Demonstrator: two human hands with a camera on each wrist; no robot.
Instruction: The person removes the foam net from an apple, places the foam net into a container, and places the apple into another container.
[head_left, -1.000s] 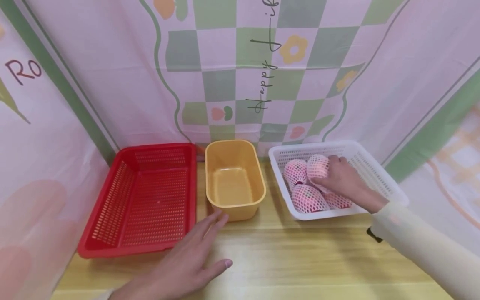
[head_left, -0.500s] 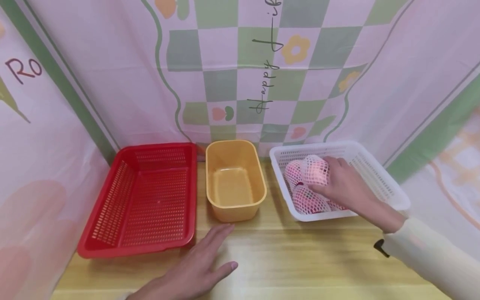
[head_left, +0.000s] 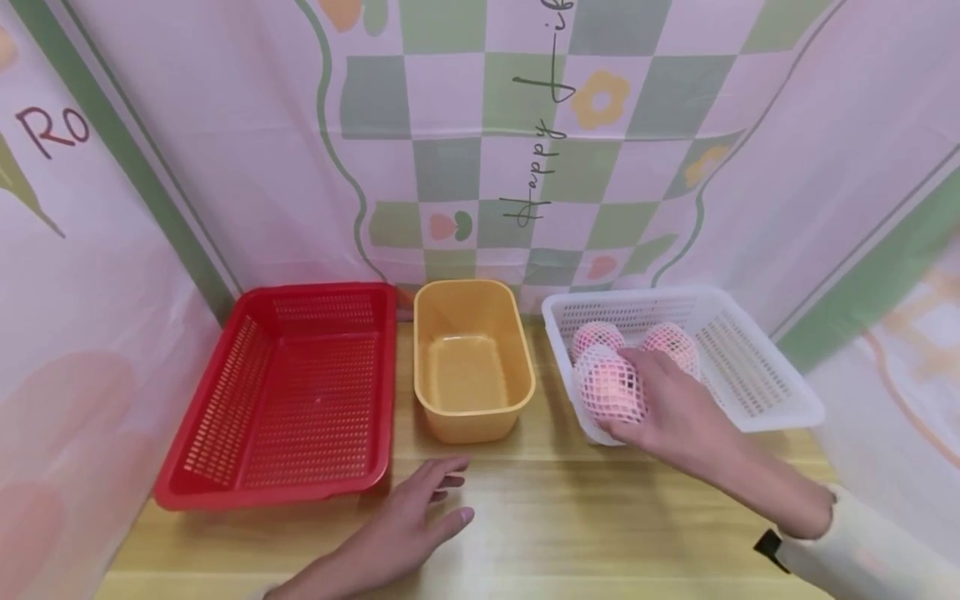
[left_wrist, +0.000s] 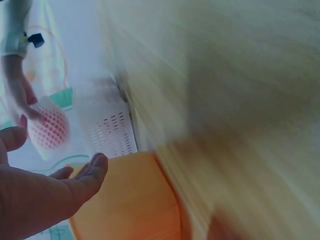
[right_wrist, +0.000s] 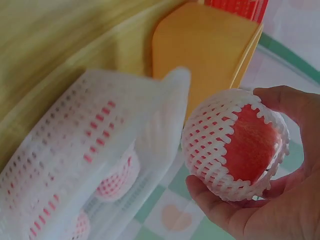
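My right hand (head_left: 678,417) grips a red apple (head_left: 611,392) wrapped in a white foam net. In the right wrist view, fingers and thumb pinch the apple (right_wrist: 252,145) from both sides, with bare red skin showing through the net's opening. It is raised above the near left side of the white basket (head_left: 765,367). Behind it in that basket lie two more netted apples, one at the left (head_left: 597,336) and one farther right (head_left: 670,343); my hand may hide others. My left hand (head_left: 405,525) hovers over the table, fingers extended and holding nothing.
A yellow bin (head_left: 472,375) stands in the middle with nothing in it. Left of it is a red slotted basket (head_left: 318,408), also without contents. All three containers sit on the wooden table (head_left: 555,533) before a patterned cloth backdrop (head_left: 517,167).
My right hand has lifted the netted apple out from among the others and brought it nearer and slightly left. My left hand has shifted a little right and down, away from the yellow bin.
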